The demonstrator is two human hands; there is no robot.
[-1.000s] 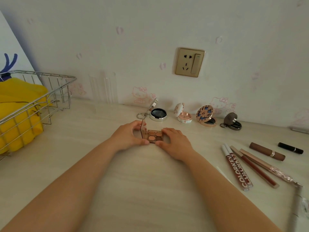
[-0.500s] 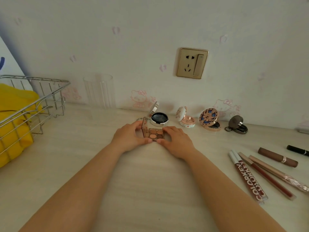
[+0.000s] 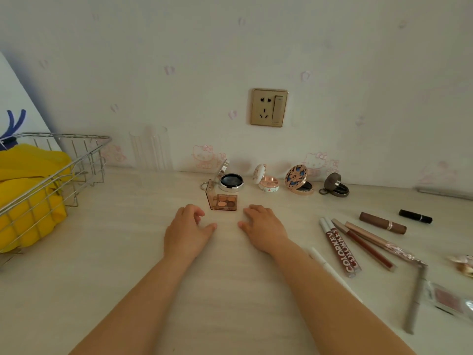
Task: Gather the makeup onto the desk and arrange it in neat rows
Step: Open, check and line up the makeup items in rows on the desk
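Both hands hover empty over the pale wooden desk, left hand and right hand loosely curled, holding nothing. Just beyond and between them sits the small open brown eyeshadow palette with 4 pans, slightly nearer the left. Behind it, 4 open round compacts line the wall.

A home bedroom: cartoon-cat wallpaper behind a pale desk strewn with makeup.

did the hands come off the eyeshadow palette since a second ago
Yes. Both the left hand and right hand pulled back toward the person; the eyeshadow palette now sits free in front of the black compact.
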